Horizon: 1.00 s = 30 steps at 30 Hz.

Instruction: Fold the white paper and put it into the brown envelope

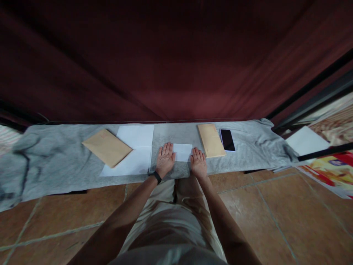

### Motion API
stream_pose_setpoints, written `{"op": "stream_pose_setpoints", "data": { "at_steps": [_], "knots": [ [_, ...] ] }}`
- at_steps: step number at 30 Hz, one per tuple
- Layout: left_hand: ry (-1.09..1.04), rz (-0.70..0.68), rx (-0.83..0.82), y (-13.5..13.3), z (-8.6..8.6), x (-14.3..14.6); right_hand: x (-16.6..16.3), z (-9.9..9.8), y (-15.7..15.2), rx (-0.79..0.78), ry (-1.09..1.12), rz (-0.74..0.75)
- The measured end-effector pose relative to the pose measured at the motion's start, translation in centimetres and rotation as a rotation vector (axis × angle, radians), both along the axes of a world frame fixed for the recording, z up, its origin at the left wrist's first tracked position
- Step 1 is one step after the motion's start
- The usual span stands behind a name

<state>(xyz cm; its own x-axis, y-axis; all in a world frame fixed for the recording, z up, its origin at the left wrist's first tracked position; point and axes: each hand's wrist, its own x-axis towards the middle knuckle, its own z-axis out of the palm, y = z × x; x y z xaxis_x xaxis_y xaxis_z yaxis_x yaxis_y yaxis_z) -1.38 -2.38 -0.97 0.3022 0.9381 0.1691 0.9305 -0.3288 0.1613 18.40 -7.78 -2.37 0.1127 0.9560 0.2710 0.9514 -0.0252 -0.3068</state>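
Observation:
A small folded white sheet of paper [182, 152] lies flat on the grey cloth between my two hands. My left hand [165, 159], with a dark band at the wrist, rests palm up at the paper's left edge, fingers stretched out. At its right edge my right hand [198, 162] lies in the same way, palm up and fingers extended. Neither hand grips anything. To the left, a brown envelope [107, 147] lies across larger white sheets [138, 151]. Another brown envelope [211, 140] is just beyond my right hand.
Grey cloth [68, 176] covers the long narrow surface. Beside the right envelope lies a dark-screened phone [227, 140]. A dark red curtain [176, 73] rises behind. Dark metal bars [311, 103], a white sheet [307, 141] and a colourful printed package [333, 171] are at the right.

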Motion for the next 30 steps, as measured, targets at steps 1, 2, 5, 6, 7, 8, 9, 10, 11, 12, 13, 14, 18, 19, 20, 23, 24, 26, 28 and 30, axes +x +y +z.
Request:
{"op": "stream_pose_setpoints", "data": {
  "at_steps": [1,2,5,6,7,8,9,10,11,12,13,14,18,19,20,23,24,26,28,30],
  "knots": [
    [-0.003,0.001,-0.001,0.0,0.0,0.0,0.0,0.0,0.0,0.010,0.002,0.000],
    [-0.006,0.003,-0.001,0.0,0.0,0.0,0.1,-0.1,-0.1,0.021,0.005,0.001],
    [-0.012,0.006,0.002,0.0,0.0,0.1,0.2,-0.2,-0.2,0.057,0.022,-0.002],
    [-0.012,0.006,0.004,0.0,0.0,0.1,0.2,-0.3,-0.2,0.067,0.032,-0.004],
    [-0.013,0.006,0.007,0.0,0.0,0.1,0.3,-0.3,-0.3,0.076,0.046,-0.006],
    [-0.014,0.006,0.010,0.0,-0.1,0.1,0.3,-0.4,-0.3,0.085,0.062,-0.009],
    [-0.014,0.005,0.012,0.0,-0.1,0.1,0.3,-0.4,-0.3,0.096,0.080,-0.014],
    [-0.015,0.005,0.014,0.0,-0.2,0.1,0.4,-0.4,-0.3,0.110,0.098,-0.018],
    [-0.016,0.003,0.015,0.0,-0.2,0.1,0.4,-0.3,-0.3,0.125,0.116,-0.016],
    [-0.017,0.002,0.016,0.0,-0.2,0.1,0.3,-0.3,-0.3,0.141,0.131,-0.007],
    [-0.018,0.002,0.015,0.0,-0.2,0.1,0.3,-0.2,-0.3,0.154,0.142,0.013],
    [-0.019,0.002,0.013,0.0,-0.2,0.1,0.1,0.0,-0.2,0.162,0.150,0.043],
    [-0.018,0.003,0.007,0.0,-0.1,0.1,-1.0,0.5,0.2,0.132,0.154,0.185],
    [-0.018,0.003,0.005,0.0,0.0,0.2,-1.3,0.6,0.4,0.115,0.149,0.210],
    [-0.018,0.003,0.003,0.0,0.0,0.2,-1.7,0.6,0.5,0.096,0.141,0.230],
    [-0.018,0.004,-0.005,0.0,0.0,0.2,-2.7,0.6,0.6,0.044,0.104,0.258],
    [-0.018,0.004,-0.008,0.0,0.0,0.2,-2.9,0.6,0.6,0.032,0.090,0.254],
    [-0.018,0.002,-0.010,0.0,0.1,0.1,-3.0,0.6,0.5,0.018,0.067,0.228],
    [-0.017,0.002,-0.012,0.0,0.2,0.1,-3.0,0.5,0.3,0.013,0.050,0.197],
    [-0.018,0.002,-0.014,-0.1,0.3,0.1,-2.9,0.6,0.2,0.010,0.037,0.173]
  ]
}}
